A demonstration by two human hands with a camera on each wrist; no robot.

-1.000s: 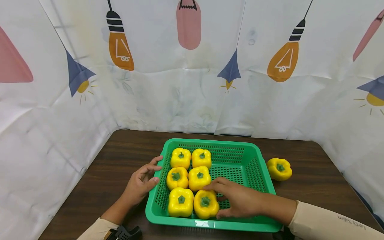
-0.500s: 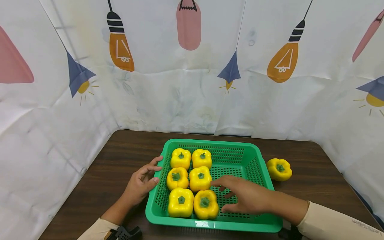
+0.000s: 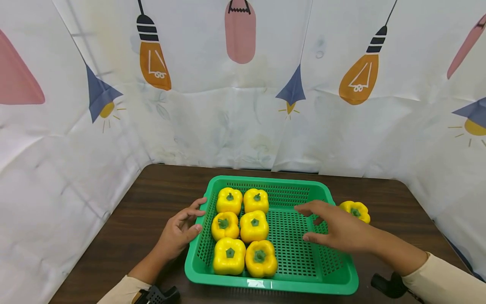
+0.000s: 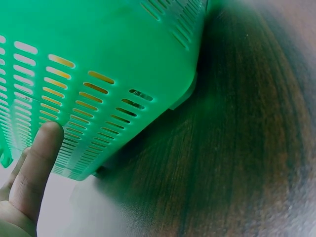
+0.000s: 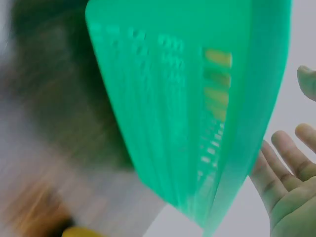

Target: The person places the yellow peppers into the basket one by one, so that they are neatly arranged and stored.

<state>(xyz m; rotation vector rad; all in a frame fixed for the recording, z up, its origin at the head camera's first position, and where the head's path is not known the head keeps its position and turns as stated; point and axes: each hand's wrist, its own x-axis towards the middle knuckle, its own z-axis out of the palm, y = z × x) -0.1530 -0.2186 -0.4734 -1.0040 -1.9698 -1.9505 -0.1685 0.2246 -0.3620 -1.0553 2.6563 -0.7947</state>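
A green plastic basket holds several yellow bell peppers, set in two columns on its left side with stems up. My left hand rests against the basket's left edge, and in the left wrist view a straight finger lies near its slotted wall. Above the basket's right side hovers my right hand, fingers spread and holding nothing. Outside the basket, to the right, a single yellow bell pepper lies on the table, partly covered by that hand. The right wrist view shows the basket's outer wall, blurred.
Everything stands on a dark brown wooden table. White curtains printed with lamps and bulbs hang behind and at both sides. Black wrist devices sit at my sleeves.
My right hand has left the front right pepper in the basket and moved right and away from me, toward the lone pepper. The left hand and the basket have stayed in place.
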